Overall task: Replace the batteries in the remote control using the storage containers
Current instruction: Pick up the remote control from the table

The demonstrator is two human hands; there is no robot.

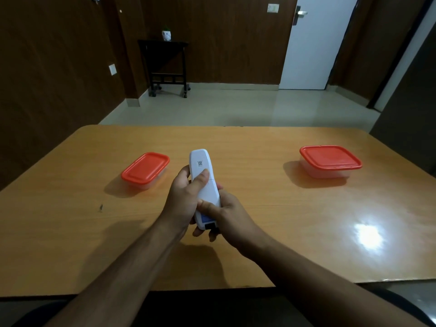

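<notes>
Both forearms reach forward over a wooden table (259, 142). The left hand (181, 199) and right hand (232, 217) grasp a white remote control (203, 182), back side up, thumbs pressing its rear; a cover seems partly slid. Red-lidded containers sit beyond the fingers, left (145, 169) and right (330, 161).

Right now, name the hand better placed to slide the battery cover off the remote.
Probably the right hand: its thumb lies across the remote near its lower end, where a dark opening shows. The left hand wraps the body higher up, steadying it.
</notes>
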